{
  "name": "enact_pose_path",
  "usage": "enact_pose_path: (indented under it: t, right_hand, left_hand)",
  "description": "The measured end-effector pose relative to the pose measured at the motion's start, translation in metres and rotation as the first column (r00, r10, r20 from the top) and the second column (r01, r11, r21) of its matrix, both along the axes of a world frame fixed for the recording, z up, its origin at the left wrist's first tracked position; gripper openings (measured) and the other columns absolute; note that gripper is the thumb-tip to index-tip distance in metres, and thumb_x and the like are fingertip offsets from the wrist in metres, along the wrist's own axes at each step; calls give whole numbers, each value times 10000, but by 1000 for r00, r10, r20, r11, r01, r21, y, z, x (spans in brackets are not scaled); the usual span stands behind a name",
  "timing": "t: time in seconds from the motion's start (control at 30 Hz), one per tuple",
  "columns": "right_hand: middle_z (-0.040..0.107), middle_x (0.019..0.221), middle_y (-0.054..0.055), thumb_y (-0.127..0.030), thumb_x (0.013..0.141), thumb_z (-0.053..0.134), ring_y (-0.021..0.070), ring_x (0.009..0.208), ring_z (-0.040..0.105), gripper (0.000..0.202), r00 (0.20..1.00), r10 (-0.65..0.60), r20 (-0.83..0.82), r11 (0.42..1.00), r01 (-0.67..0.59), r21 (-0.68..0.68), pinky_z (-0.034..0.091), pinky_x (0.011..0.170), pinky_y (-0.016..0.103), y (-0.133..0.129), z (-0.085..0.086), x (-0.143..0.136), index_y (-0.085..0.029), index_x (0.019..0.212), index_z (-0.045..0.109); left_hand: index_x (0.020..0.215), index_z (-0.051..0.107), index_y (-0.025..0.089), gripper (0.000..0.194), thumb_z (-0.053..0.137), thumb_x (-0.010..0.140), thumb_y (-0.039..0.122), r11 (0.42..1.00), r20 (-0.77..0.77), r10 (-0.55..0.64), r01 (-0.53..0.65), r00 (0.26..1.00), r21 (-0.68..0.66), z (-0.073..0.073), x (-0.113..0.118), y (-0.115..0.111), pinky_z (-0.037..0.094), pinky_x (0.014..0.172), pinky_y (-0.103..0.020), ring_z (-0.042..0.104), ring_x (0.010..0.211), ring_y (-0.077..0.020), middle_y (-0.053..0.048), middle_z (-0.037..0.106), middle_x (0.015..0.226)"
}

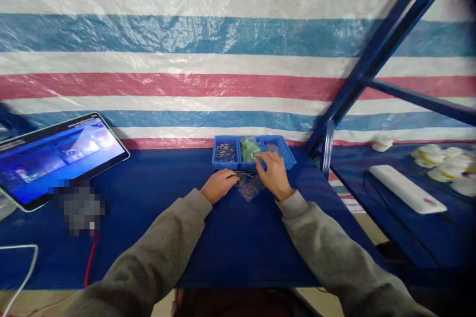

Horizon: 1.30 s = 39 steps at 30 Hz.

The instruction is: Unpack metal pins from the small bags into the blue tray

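A blue three-part bin stands at the back of the table. Its left compartment has many metal screws, the middle one green packets, and the right one a clear bag, partly covered by a hand. In front of the bin lies a clear plastic bag with small metal pieces. At that bag's left edge my left hand is closed, its fingertips pressed on the plastic. My right hand hovers over the front of the middle and right compartments, thumb and forefinger drawn together; what they hold is too small to tell.
A tablet leans at the left of the blue table, near a blurred grey object with a red cable. At right, past a blue metal frame, another table bears a white bar-shaped device and white bundles.
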State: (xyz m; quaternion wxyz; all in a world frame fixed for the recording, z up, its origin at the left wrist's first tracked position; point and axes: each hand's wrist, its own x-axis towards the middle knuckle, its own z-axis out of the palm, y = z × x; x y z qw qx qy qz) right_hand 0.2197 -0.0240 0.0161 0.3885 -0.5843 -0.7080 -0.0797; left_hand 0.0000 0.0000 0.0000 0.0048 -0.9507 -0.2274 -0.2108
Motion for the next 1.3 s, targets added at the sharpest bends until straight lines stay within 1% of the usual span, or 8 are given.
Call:
enact_pose_path:
  t: [0.17, 0.27, 0.6, 0.8, 1.03, 1.3]
  right_hand:
    - [650, 942, 78, -198, 847, 492, 240, 915, 534, 180, 1000, 19, 0, 1000, -19, -15, 375, 814, 362, -6, -2, -1, -186, 942, 645]
    - [644, 932, 79, -197, 846, 494, 242, 917, 530, 172, 1000, 23, 1, 1000, -23, -10, 376, 814, 365, -8, 0, -2, -187, 931, 644]
    - [641, 931, 73, -200, 848, 503, 240, 919, 528, 160, 999, 52, -14, 998, -53, -19, 379, 816, 370, -8, -2, -4, -196, 921, 646]
    - [641, 937, 73, -194, 847, 504, 243, 920, 529, 159, 998, 58, -16, 998, -59, -29, 384, 815, 370, -8, -2, -5, -198, 919, 646]
    - [640, 956, 76, -206, 847, 504, 244, 929, 532, 158, 998, 64, -23, 997, -64, -32, 386, 823, 374, -7, -5, -3, -200, 920, 644]
    - [641, 970, 68, -198, 846, 504, 237, 942, 529, 164, 997, 65, -29, 997, -66, -29, 388, 833, 368, -7, -3, -4, -203, 933, 643]
  left_hand:
    - [978, 633, 167, 253, 401, 946, 261, 995, -5, 102, -102, 995, -6, 1, -3, -4, 457, 849, -307, 563, 914, -164, -61, 633, 951]
    - [944, 642, 154, 261, 407, 942, 267, 990, -16, 138, -138, 990, -20, 1, -3, -4, 463, 822, -312, 557, 879, -170, -69, 626, 908]
    - [891, 609, 142, 267, 382, 949, 269, 987, -2, 152, -152, 988, -51, 0, 1, -2, 447, 823, -317, 532, 861, -172, -69, 583, 888]
    - [876, 586, 146, 236, 398, 941, 272, 982, -4, 172, -172, 985, -72, 0, 5, -3, 438, 812, -320, 518, 849, -178, -65, 571, 885]
    - [885, 571, 137, 197, 419, 930, 254, 979, -14, 181, -182, 983, -93, -3, 7, -2, 430, 816, -330, 515, 866, -190, -69, 568, 883]
    - [869, 537, 147, 129, 434, 922, 203, 979, 7, 179, -177, 984, -97, -2, 7, -3, 430, 771, -316, 517, 825, -177, -57, 567, 871]
